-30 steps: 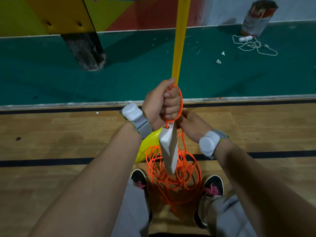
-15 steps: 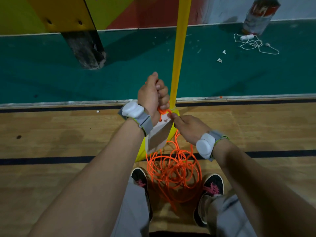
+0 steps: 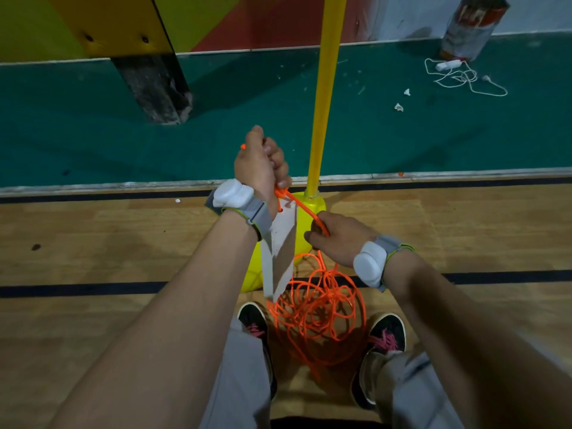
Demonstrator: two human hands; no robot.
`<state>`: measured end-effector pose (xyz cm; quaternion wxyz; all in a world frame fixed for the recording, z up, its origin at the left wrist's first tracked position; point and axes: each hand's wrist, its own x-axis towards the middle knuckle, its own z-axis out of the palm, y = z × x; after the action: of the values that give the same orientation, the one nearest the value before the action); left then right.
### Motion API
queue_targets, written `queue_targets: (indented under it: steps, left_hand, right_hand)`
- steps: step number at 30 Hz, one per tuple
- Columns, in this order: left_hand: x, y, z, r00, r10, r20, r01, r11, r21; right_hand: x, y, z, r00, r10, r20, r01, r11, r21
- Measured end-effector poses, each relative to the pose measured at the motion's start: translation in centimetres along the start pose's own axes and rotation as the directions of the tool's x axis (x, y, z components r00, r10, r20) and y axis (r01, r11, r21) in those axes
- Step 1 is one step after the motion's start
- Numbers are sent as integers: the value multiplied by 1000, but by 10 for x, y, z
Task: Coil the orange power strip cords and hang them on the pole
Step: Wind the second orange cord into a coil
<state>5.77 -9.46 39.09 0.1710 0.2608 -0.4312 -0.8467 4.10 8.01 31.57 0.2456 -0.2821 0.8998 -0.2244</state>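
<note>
- Fingers (image 3: 276,162) of the left hand (image 3: 259,170) clench the orange cord (image 3: 315,314) at its knot, lower than a second ago.
- Power strip (image 3: 280,252) dangles beneath that fist, turned since; loose loops hang between the shoes (image 3: 252,320).
- Pole (image 3: 325,88) carries nothing; hanging probably waits on tying off.
- Right hand (image 3: 339,241) pinches one strand, pulled taut from the knot.

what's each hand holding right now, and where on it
Left hand grips the orange cord just above the hanging power strip; right hand pinches a strand lower down.
</note>
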Motion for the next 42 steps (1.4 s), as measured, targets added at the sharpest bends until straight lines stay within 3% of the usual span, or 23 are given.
queue_targets:
  steps: [11, 14, 18, 24, 30, 36, 42]
  left_hand:
    - [4, 7, -6, 995, 61, -80, -61, 998, -4]
    - [4, 7, -7, 992, 95, -84, -94, 995, 15]
    - [7, 11, -12, 982, 134, -134, -130, 991, 38]
    - [15, 10, -20, 954, 256, -157, -222, 954, 203]
    - [14, 9, -20, 937, 301, -179, -253, 935, 249]
    - [21, 13, -23, 949, 251, -190, -193, 941, 278]
    - [29, 12, -29, 965, 192, -181, -146, 960, 238]
  right_hand:
    - [-3, -3, 2, 997, 33, 75, -37, 998, 57]
    - [-4, 3, -1, 987, 93, 130, -107, 988, 107]
    - [-6, 5, -1, 974, 125, 191, -116, 992, -57]
    - [-7, -1, 2, 980, 129, 151, -117, 990, -85]
    - [-5, 1, 1, 976, 161, 144, -144, 982, -120]
    - [-10, -12, -9, 993, 116, -23, -117, 993, 0]
    - [-10, -18, -24, 913, -16, -408, 52, 995, 79]
